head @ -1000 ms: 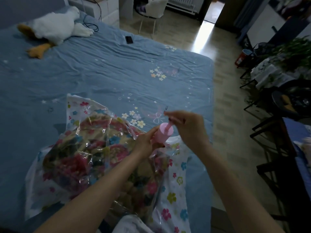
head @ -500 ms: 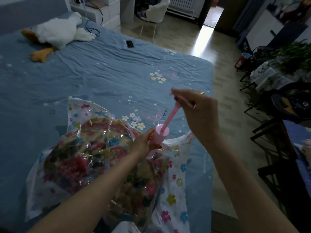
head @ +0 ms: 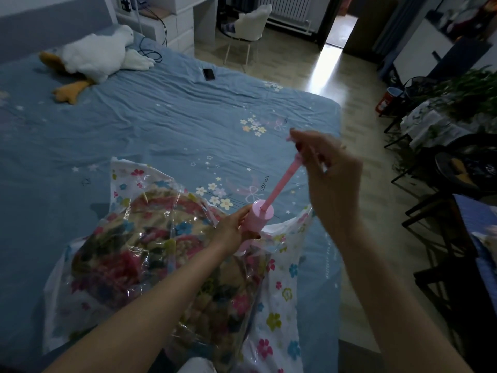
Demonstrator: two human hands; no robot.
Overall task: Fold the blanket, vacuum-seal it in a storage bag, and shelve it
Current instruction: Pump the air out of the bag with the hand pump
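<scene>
On the near part of the bed (head: pixel 161 125), the blanket (head: pixel 150 254) lies inside the storage bag (head: pixel 277 305) while the left hand (head: pixel 236 227) grips the pump (head: pixel 259 215) and the right hand (head: pixel 328 168) pinches its raised handle.

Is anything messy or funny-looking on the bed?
Nothing looks broken or spilled. The storage bag is still puffy and crinkled around the blanket. A plush goose lies flopped on its side, and a phone sits near the bed's far edge.

Bare bed (head: pixel 161 125) beyond the storage bag (head: pixel 271 313) — plush goose (head: pixel 94 57), phone (head: pixel 208 74) far off.
</scene>
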